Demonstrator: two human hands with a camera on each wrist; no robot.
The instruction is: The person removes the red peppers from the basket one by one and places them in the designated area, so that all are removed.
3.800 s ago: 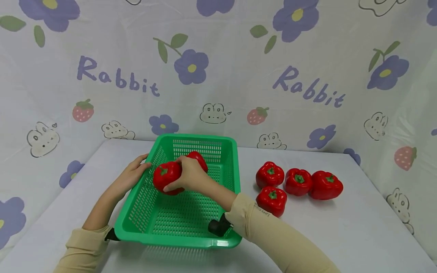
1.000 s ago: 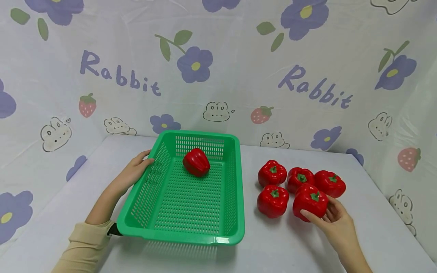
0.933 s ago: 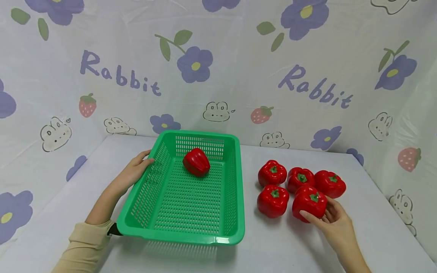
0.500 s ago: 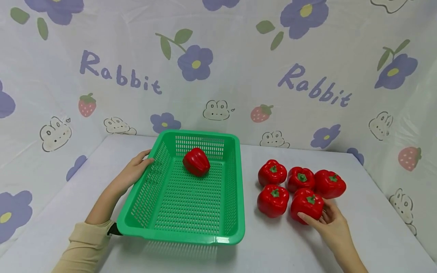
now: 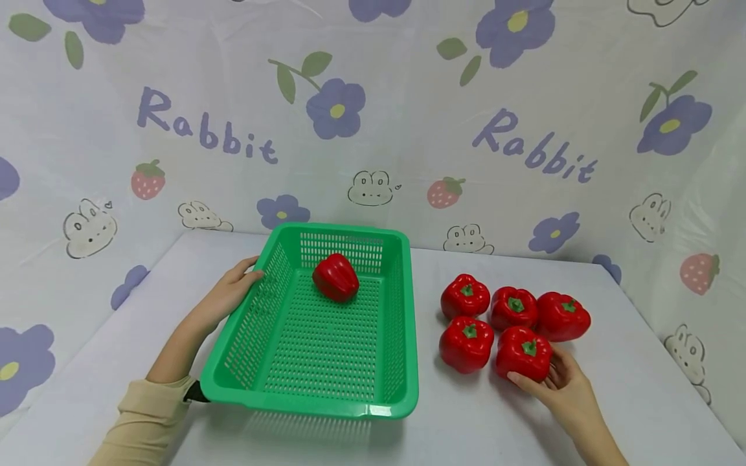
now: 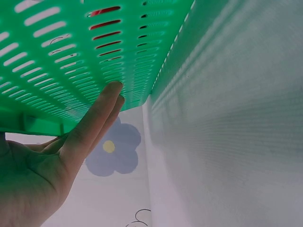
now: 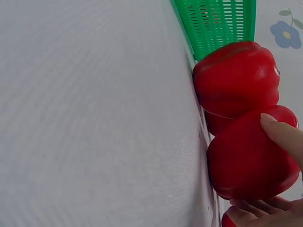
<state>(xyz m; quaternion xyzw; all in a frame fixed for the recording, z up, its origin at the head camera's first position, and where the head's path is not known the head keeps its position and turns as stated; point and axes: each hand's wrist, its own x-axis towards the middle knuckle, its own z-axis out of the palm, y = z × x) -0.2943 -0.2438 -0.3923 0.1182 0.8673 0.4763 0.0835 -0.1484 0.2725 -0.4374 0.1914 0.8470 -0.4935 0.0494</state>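
My right hand (image 5: 568,391) holds a red bell pepper (image 5: 522,355) with a green stem, thumb at its near side and fingers at its right. This pepper sits on the table at the front of a group. In the right wrist view the held pepper (image 7: 253,156) touches another bell pepper (image 7: 239,80). My left hand (image 5: 228,292) grips the left rim of a green plastic basket (image 5: 309,406). The left wrist view shows the fingers (image 6: 97,118) flat along the basket's slotted outer wall. A lone bell pepper (image 5: 336,278) lies on its side at the basket's far end.
Beside the held pepper stands one bell pepper (image 5: 466,344); behind are a left one (image 5: 464,296), a middle one (image 5: 513,307) and a right one (image 5: 563,317). The white table (image 5: 460,427) ends at a patterned cloth backdrop (image 5: 402,142).
Earlier my right hand gripped a pepper inside the basket, beside another. It then held one over the right side, and has lowered it onto the table. My left hand has stayed at the rim.
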